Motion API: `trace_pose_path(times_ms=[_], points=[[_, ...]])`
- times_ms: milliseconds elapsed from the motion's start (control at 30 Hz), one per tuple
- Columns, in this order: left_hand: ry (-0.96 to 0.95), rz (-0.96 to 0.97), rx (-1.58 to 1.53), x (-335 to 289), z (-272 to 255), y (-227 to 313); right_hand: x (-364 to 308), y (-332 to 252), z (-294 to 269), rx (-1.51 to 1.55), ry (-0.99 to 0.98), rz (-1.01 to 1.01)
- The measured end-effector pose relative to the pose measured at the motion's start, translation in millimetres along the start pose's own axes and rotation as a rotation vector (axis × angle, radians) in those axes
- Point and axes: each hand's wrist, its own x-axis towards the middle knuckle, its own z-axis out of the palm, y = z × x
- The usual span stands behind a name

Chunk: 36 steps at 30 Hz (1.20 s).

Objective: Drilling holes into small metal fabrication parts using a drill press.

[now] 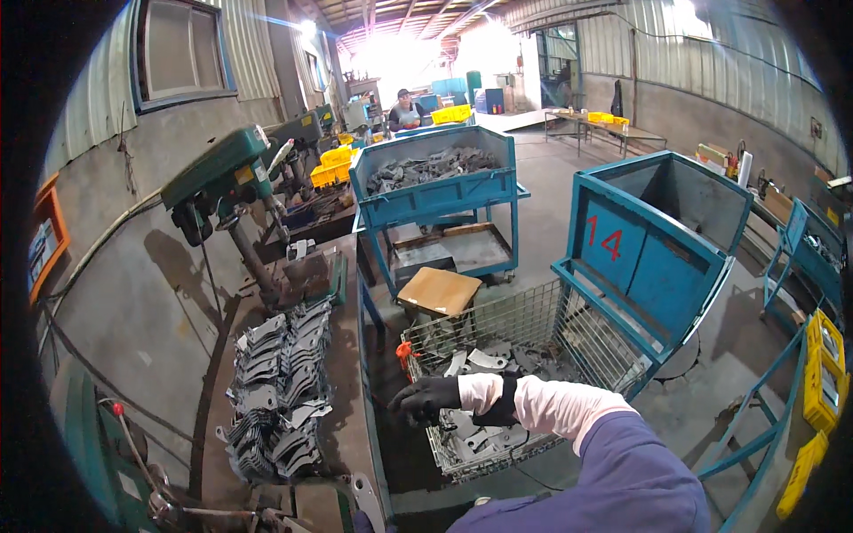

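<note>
My right hand (428, 400), in a black glove, reaches over the near left rim of a wire basket (569, 342). Its fingers are loosely apart, with nothing visible in them. Flat grey metal brackets (489, 358) lie jumbled in that basket. At the bottom edge only a dark gloved fingertip of my left hand (362, 522) shows, against a metal bracket (362, 490) with a hole in its end; the rest of the hand is out of frame. Left of it, similar brackets (283, 382) stand in stacked rows on the metal workbench (351, 391).
A green drill press (218, 169) stands at the bench's far end. Beyond the basket are a blue bin cart (435, 186) full of parts, a wooden-topped stool (440, 291) and a tilted blue bin (635, 258). Yellow crates (826, 373) sit at right. Another person (405, 114) is far back.
</note>
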Motion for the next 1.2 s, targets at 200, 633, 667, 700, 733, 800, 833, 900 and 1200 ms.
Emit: trace_pose_path(times_ms=[200,633,667,700,733,800,833,900,1200], points=[[-0.011,0.054,0.602,19,-11,3,26,29,28,-0.045,-0.156,-0.221],[0.555,0.171,0.738,-14,-40,-20,86,50,185,-0.034,-0.701,0.160],[0.610,0.177,0.751,-23,-43,-17,90,45,199,0.018,-0.720,0.214],[0.662,0.188,0.758,-31,-47,-17,95,41,212,0.057,-0.732,0.274],[0.702,0.158,0.759,-34,-50,-19,100,42,221,0.097,-0.722,0.336],[0.758,0.107,0.751,-35,-53,-29,116,60,234,0.288,-0.733,0.372],[0.795,0.076,0.778,-40,-53,-27,119,60,244,0.388,-0.740,0.392],[0.857,0.028,0.833,-52,-53,-20,123,64,267,0.450,-0.786,0.349],[0.927,0.090,0.555,-82,-65,-40,138,66,321,0.253,-0.739,0.158]])
